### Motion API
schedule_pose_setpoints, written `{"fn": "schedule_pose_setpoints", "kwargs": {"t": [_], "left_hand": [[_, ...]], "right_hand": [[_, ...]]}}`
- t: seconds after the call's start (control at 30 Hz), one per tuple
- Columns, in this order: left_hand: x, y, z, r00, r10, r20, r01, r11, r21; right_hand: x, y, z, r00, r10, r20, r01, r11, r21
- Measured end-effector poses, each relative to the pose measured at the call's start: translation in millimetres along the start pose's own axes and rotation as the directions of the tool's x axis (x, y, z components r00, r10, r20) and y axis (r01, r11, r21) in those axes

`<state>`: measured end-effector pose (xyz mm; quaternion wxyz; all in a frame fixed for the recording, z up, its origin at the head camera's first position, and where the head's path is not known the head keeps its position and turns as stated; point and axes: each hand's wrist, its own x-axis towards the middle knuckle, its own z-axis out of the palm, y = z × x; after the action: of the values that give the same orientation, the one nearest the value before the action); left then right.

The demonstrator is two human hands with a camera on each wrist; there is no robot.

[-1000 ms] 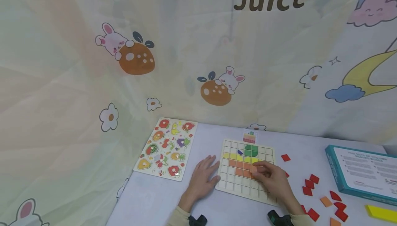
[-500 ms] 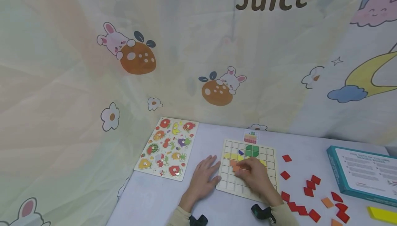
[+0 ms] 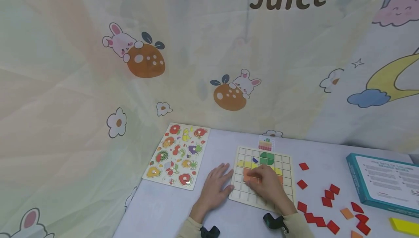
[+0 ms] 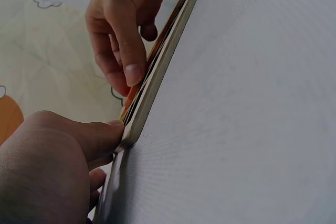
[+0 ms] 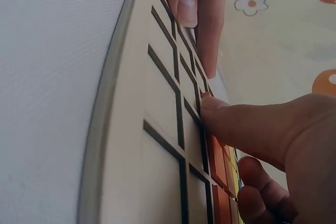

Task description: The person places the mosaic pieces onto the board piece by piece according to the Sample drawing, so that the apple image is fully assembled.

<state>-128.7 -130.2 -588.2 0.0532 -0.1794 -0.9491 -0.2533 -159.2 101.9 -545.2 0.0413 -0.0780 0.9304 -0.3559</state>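
Note:
In the head view a pale grid board (image 3: pixel 240 194) lies on the table, with yellow squares (image 3: pixel 240 164), orange squares (image 3: pixel 246 172), green rounded pieces (image 3: pixel 266 158) and a small blue piece (image 3: pixel 255 160) in its cells. My right hand (image 3: pixel 268 183) is over the board, thumb and fingertips pinching an orange square tile at the left of the orange rows; the hand hides most of that tile and the cells beneath. My left hand (image 3: pixel 212 187) lies with extended fingers at the board's left edge. Its thumb (image 4: pixel 107 135) touches the board edge in the left wrist view.
Several red squares (image 3: pixel 302 184) and red quarter-round pieces (image 3: pixel 356 208) are scattered right of the board, near a loose orange square (image 3: pixel 347 213). Further right are a teal box (image 3: pixel 386 183) and a yellow block (image 3: pixel 406 226). A fruit puzzle board (image 3: pixel 178 154) lies left; a picture card (image 3: pixel 266 143) lies behind.
My right hand has moved left across the board from the right end of the orange rows to their left end, then settled lower onto the cells. My left hand stays in place.

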Motion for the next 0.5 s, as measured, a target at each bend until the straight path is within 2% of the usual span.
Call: {"fn": "schedule_pose_setpoints", "kwargs": {"t": [0.23, 0.5], "left_hand": [[0.2, -0.4, 0.3, 1.000, -0.008, 0.000, 0.008, 1.000, 0.000], [0.4, 0.6, -0.2, 1.000, -0.015, 0.004, 0.015, 1.000, -0.009]], "right_hand": [[2.3, -2.2, 2.1, 1.000, -0.028, 0.003, 0.028, 1.000, -0.011], [3.3, -2.3, 2.8, 1.000, -0.013, -0.009, 0.013, 0.999, -0.043]]}}
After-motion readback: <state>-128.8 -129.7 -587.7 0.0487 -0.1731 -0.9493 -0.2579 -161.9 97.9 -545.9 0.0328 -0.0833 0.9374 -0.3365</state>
